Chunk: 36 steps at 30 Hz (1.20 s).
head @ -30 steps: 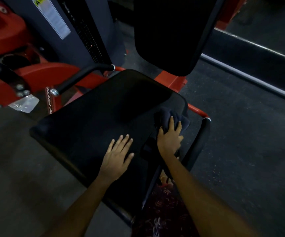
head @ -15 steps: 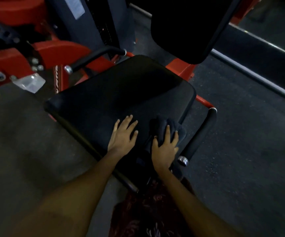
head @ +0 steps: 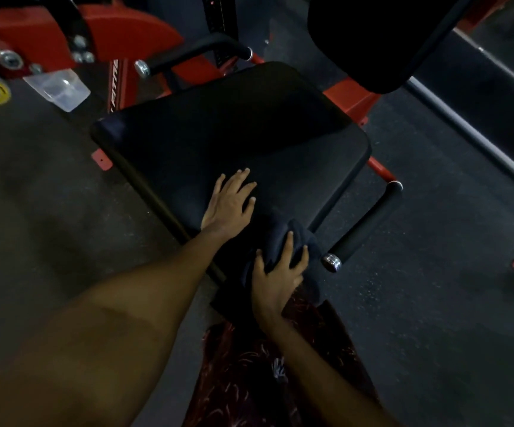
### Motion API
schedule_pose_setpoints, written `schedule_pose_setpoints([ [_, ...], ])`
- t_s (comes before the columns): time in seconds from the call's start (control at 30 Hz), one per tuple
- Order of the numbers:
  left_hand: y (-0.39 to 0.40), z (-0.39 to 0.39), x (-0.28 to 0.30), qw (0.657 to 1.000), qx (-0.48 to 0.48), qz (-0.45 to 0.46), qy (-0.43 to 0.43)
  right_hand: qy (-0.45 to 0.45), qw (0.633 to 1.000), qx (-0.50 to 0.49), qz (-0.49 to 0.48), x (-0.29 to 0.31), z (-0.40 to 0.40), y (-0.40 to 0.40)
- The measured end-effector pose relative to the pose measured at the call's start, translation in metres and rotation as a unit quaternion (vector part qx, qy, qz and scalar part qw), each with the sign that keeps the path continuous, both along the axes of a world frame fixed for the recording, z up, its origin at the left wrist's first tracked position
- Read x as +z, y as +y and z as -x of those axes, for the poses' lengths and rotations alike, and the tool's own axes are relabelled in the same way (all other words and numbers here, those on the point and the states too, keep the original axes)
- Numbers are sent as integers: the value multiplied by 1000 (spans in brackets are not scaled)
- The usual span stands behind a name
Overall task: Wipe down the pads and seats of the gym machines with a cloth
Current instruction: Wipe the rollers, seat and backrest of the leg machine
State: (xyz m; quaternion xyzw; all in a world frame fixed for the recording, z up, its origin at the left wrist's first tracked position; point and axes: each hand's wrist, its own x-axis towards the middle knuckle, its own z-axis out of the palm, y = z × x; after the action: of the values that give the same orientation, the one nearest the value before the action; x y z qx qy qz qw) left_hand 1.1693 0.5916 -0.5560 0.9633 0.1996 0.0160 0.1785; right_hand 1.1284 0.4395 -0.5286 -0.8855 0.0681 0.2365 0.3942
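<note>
A: How are the arms and hands posed?

B: Both bare forearms are extended forward and down from the bottom edge of the view. The left hand [head: 229, 203] is laid palm down on the near part of the black padded rectangular seat [head: 234, 134], with its fingers straight and slightly spread. The right hand [head: 275, 277] is placed at the seat's near right corner, with its fingers spread and bent over the dark folded cloth [head: 280, 238].

A: What is hidden or hard to make out?

B: The dark cloth is barely told apart from the dark seat, so its edges are poorly seen; part of it is covered by the right hand, and part appears to hang over the seat's front edge. The black padded backrest [head: 372, 35] is cut off by the top edge. The near corner of the seat is hidden by the cloth and hand. The red machine frame [head: 120, 38] at upper left is only partly shown.

A: How open are the hands, and what is touched?

B: The left hand is flat and released, nothing being held; only the seat is touched. The cloth is grasped by the right hand, with fingers curled onto it and the thumb set against its left side. A black foam-covered side handle with a metal end cap [head: 363, 229] is seen just right of that hand, untouched.
</note>
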Motion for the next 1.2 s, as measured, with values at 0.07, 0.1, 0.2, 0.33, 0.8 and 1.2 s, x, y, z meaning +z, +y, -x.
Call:
schedule_pose_setpoints([
  [0.07, 0, 1, 1, 1000, 10, -11, 5, 2, 1000, -22, 0, -3, -23, 2],
  [0.1, -1, 1, 2, 1000, 22, -15, 8, -5, 999, -38, -3, -6, -37, 3],
  [0.2, -4, 3, 6, 997, 72, -19, 6, -11, 999, -31, 26, -9, -52, 4],
  [0.33, -3, 5, 11, 986, 165, -8, -4, -104, 971, 189, 107, -1, -6, -8],
  [0.8, -19, 39, 14, 798, 579, 167, -23, -208, 810, 535, 119, 2, -59, 52],
  [1.2, -19, 35, 12, 784, 594, 155, -93, -293, 662, 688, 53, -9, -107, 150],
])
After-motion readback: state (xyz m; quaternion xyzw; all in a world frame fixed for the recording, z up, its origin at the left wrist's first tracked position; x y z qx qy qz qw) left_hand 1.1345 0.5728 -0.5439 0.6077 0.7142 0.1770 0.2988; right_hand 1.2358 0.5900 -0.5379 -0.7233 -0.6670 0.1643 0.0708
